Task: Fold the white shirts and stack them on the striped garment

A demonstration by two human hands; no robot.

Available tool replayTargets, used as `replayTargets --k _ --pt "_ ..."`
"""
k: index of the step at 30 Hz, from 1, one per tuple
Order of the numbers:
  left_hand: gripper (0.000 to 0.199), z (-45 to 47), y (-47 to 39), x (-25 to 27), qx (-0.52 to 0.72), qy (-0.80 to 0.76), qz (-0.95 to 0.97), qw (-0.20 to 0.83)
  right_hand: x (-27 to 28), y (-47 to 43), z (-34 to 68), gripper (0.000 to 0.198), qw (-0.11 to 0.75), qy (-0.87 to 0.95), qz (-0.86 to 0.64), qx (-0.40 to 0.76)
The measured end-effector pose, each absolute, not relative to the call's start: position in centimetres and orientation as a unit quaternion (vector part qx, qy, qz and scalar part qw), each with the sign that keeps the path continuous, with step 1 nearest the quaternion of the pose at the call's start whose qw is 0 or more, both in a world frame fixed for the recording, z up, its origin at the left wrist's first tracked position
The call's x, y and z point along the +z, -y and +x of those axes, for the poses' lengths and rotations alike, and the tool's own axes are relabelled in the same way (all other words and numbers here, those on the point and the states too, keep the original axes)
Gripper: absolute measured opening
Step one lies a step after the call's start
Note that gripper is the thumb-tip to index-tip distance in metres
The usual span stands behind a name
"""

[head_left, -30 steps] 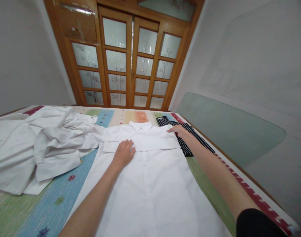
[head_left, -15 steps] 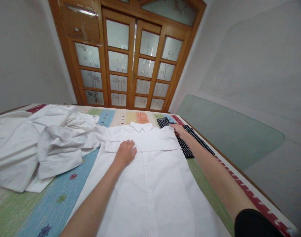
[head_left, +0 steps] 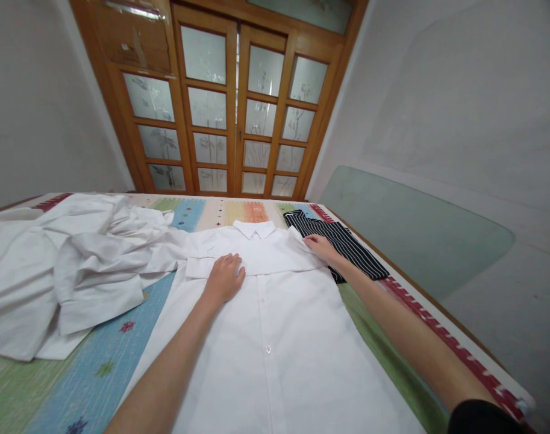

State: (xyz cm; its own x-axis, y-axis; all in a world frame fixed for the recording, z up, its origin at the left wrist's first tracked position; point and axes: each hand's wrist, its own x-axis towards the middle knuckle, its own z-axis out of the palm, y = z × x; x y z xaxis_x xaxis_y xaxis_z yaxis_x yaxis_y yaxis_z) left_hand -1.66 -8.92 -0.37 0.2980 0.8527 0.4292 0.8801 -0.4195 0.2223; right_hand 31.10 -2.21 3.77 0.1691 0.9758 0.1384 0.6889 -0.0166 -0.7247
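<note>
A white button-up shirt [head_left: 293,337] lies spread front side up, its collar [head_left: 254,229] at the far end. Across its chest runs a folded band of white cloth, probably a sleeve. My left hand [head_left: 225,277] rests flat on the left part of that band, fingers stretched forward and open. At the right shoulder my right hand [head_left: 320,246] is closed on the shirt's edge, which is bunched and slightly raised there. Black-and-white striped folded cloth [head_left: 360,248] lies just beyond and right of my right hand.
A heap of crumpled white cloth [head_left: 103,265] lies on the left, touching the shirt's left shoulder. A patterned striped cover [head_left: 107,343] is underneath. A wooden door with glass panes [head_left: 206,108] stands behind, and a wall [head_left: 459,120] runs along the right.
My right hand has moved inward to the left with the shirt's right shoulder edge, uncovering more of the striped cloth. My left hand stays on the chest. The view has shifted slightly.
</note>
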Motion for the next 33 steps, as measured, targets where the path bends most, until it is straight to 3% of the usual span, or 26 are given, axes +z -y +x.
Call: replayTargets --k 6,14,22,33 --pt "0.032 -1.7 8.8 -0.5 -0.235 0.542 -0.806 0.038 3.9 3.1 31.2 0.042 0.296 0.642 -0.678 0.201" --pt "0.031 -1.8 8.7 -0.6 -0.245 0.54 -0.804 0.034 3.4 3.1 30.6 0.059 0.263 0.67 -0.68 0.136" --pt "0.031 -1.8 8.6 -0.7 -0.248 0.538 -0.805 0.03 2.3 3.4 29.8 0.053 0.229 0.663 -0.713 -0.004" --pt "0.031 -1.8 8.9 -0.4 -0.247 0.542 -0.803 0.015 1.7 4.7 28.6 0.05 0.234 0.577 -0.779 -0.065"
